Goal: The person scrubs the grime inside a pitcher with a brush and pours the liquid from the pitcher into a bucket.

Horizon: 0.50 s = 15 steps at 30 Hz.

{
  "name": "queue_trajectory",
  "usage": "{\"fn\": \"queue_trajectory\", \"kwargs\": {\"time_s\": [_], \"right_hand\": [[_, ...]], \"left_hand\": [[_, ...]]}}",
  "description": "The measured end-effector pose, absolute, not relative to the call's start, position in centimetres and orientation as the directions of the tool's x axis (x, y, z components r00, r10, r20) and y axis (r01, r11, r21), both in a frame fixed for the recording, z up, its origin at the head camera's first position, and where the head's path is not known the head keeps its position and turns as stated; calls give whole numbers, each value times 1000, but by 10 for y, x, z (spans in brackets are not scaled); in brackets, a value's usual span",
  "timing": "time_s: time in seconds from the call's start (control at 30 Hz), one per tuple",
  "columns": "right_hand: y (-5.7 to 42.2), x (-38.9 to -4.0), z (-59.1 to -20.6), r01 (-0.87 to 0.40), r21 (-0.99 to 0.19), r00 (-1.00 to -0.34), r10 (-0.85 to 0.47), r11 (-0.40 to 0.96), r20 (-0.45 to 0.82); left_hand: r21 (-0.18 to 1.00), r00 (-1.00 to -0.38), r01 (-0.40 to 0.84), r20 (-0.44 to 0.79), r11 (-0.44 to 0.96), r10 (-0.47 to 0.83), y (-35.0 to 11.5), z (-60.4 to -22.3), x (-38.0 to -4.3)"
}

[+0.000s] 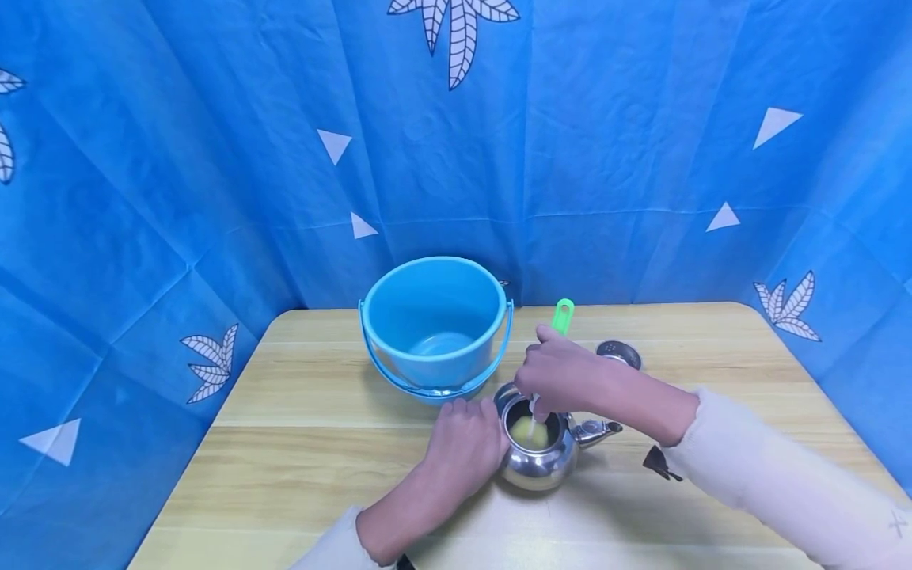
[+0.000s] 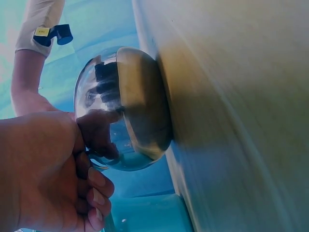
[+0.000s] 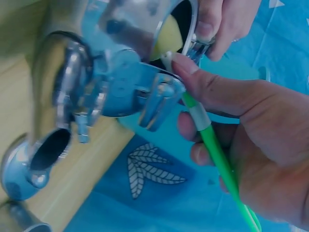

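Observation:
A shiny metal teapot stands on the table with its top uncovered and its spout pointing right. My left hand grips it at the left side by the handle, which the fingers mostly hide; in the left wrist view the fingers curl in beside the pot's round body. From above, my right hand holds a sponge brush by its green handle, thumb and fingers around the shaft. The brush's yellow sponge head is inside the teapot's mouth.
Behind the teapot and to its left stands a light blue bucket, its handle hanging down in front. A small perforated metal piece lies beyond my right forearm. A blue patterned curtain encloses the wooden table at the back and sides.

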State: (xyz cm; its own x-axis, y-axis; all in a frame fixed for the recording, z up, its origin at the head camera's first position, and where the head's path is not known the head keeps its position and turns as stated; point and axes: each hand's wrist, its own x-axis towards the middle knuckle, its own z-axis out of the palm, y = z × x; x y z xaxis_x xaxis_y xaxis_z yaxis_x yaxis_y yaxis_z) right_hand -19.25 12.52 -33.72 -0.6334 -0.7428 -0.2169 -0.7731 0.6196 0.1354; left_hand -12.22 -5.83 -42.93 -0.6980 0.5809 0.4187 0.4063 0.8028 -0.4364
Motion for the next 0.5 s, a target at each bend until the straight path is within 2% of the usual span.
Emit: {"fn": "queue_trajectory", "kwargs": {"time_s": [0.17,0.5], "right_hand": [[133,-192,-344,-777,121,-629,-766,618,-132],[147,-180,-357,-758,319,-579,-812,569,74]], "left_hand": [[-436,-716,409,392,802,578,-57,-430,-122],[-410,-719,406,409,817,562,-57,-431,-123]]}}
